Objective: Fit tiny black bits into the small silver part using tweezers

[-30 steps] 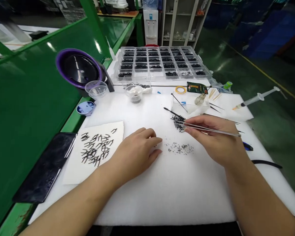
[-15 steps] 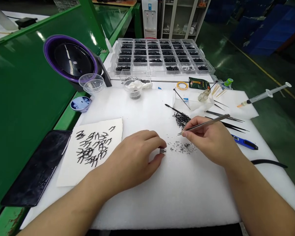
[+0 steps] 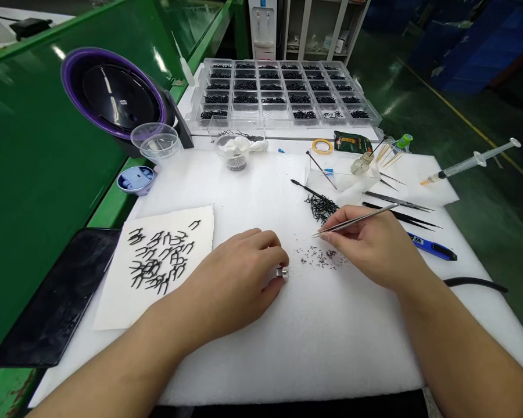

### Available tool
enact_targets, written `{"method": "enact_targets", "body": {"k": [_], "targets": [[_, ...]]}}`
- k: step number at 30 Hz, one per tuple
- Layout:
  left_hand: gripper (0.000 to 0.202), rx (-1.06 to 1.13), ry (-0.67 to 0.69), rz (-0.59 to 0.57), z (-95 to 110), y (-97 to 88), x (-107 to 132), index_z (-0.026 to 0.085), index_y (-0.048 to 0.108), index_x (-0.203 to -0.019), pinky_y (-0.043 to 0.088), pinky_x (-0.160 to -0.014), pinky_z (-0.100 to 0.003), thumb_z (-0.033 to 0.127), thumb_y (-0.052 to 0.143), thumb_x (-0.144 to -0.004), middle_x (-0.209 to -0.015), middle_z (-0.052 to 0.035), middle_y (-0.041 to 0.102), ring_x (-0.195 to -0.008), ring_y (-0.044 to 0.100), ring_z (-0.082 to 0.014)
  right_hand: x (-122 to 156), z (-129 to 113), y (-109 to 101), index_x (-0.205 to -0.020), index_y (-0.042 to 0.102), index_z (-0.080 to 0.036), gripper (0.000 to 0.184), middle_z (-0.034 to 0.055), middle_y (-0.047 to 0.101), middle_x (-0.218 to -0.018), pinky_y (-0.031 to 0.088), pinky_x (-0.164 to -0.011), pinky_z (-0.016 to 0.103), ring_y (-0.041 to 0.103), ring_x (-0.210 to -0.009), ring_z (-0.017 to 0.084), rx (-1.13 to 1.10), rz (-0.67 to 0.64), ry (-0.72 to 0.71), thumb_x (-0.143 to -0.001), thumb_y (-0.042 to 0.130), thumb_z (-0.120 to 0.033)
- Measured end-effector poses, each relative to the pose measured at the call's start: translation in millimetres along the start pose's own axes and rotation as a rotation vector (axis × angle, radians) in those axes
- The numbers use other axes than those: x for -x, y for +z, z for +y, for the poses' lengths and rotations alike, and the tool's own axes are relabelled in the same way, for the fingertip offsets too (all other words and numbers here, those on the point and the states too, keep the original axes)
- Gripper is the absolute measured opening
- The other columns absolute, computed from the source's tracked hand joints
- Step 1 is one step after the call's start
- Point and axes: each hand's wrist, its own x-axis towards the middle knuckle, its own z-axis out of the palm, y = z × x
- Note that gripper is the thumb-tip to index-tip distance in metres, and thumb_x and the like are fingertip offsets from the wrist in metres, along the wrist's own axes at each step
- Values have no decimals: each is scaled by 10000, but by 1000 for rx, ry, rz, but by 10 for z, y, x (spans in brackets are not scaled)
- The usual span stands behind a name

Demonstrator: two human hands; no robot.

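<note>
The left hand [image 3: 239, 273] pinches a small metal piece [image 3: 281, 271] at mid-tabletop. The right hand [image 3: 366, 244] grips tweezers [image 3: 353, 219], tips nothing I can see, above loose bits [image 3: 320, 257]. Finished forks [image 3: 159, 260] fill the paper toward the left edge; a pile [image 3: 321, 206] remains.

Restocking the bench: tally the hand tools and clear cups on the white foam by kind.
Silver metal tweezers, in the right hand: 1
Dark pointed tweezers lying on the foam: 2
Blue-handled knife: 1
Clear plastic syringe: 1
Clear round plastic cups: 3
Total: 8
</note>
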Motion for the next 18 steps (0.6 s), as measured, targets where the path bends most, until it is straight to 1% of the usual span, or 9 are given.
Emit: {"method": "enact_targets", "body": {"k": [3,7,10,12,13,15,18], "targets": [[185,-6,-6,-3,3,2,3,221,684,-1002,519,-849,-435,211,536,-892,-1065,-40,644,-960,590,-238,-3,4,5,-795,699,-260,45,-57,714,-651,456,-526,265,628,-560,123,2,6,-4,-805,713,-301],[181,-13,10,-3,0,10,-10,217,687,-985,518,-840,-429,213,533,-891,-1054,-42,655,-957,598,-239,-11,27,12,-799,697,-258,50,-58,717,-660,465,-536,263,641,-575,123,-16,0,-18,-814,712,-303],[186,6,1,39,-5,11,-15,217,689,-978,513,-817,-410,221,522,-895,-1019,-36,681,-929,622,-232,-10,32,0,-794,696,-253,52,-55,702,-633,457,-520,269,630,-555,126,-4,2,-24,-815,716,-296],[183,35,-57,91,-7,7,-15,219,688,-984,506,-747,-378,257,533,-895,-948,-24,704,-859,645,-218,7,15,-7,-792,695,-249,59,-47,696,-625,453,-513,272,626,-550,130,-22,16,-28,-817,723,-296],[183,48,-95,122,-5,4,-16,219,687,-989,496,-703,-357,278,544,-892,-908,-17,711,-814,651,-210,24,-1,-4,-803,695,-250,65,-42,702,-643,464,-521,272,637,-566,134,-58,22,-34,-823,726,-303],[182,76,-157,181,7,-3,-19,219,690,-986,465,-626,-316,307,570,-880,-829,0,715,-718,647,-185,72,-40,24,-846,684,-256,83,-26,727,-738,514,-574,277,678,-654,150,-191,28,-68,-843,723,-329],[165,133,-192,252,39,-8,-28,221,701,-964,443,-584,-278,298,605,-854,-770,28,715,-597,609,-134,161,-100,115,-912,655,-270,67,-3,733,-919,576,-682,310,709,-821,178,-404,11,-166,-886,694,-317]]}}
